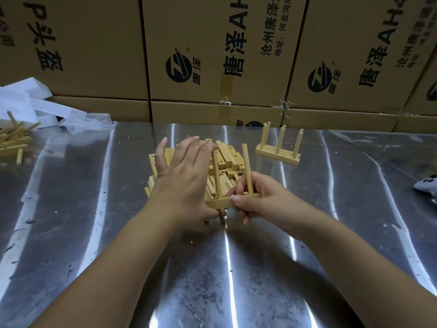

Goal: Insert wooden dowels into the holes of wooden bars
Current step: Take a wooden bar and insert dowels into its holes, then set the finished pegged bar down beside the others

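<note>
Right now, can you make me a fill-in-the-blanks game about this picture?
The left hand presses the ____ of a dowel in the bar that the right hand grips.
The finished rack stands farther back, to the hands' ____.
The white foam blocks lie far ____ on the metal table.
Missing words: top, right, left.

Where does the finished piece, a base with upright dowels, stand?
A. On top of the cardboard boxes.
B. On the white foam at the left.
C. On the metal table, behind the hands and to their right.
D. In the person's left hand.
C: the finished piece stands on the metal table, behind and to the right of the right hand, which holds another bar; no hand touches it.
</note>
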